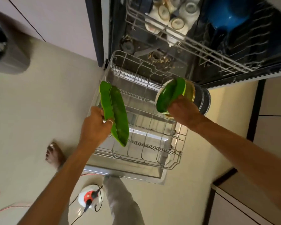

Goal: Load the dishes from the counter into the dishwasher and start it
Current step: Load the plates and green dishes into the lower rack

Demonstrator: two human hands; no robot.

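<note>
left hand [94,125]: fingers curled, gripping green plate [114,114] over lower rack [152,140];
right hand [183,109]: fingers curled round stack of bowls [169,95]

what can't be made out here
Head view: count of the stack of round green and dark dishes in the right hand; front one hides the rest.
Head view: the left hand's far side, behind the long green leaf-shaped plate.
Head view: white cups in the upper rack, cut by the top edge.

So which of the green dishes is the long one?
The long green dish in the left hand, shaped like a leaf. The round green dish in the right hand is small.
</note>
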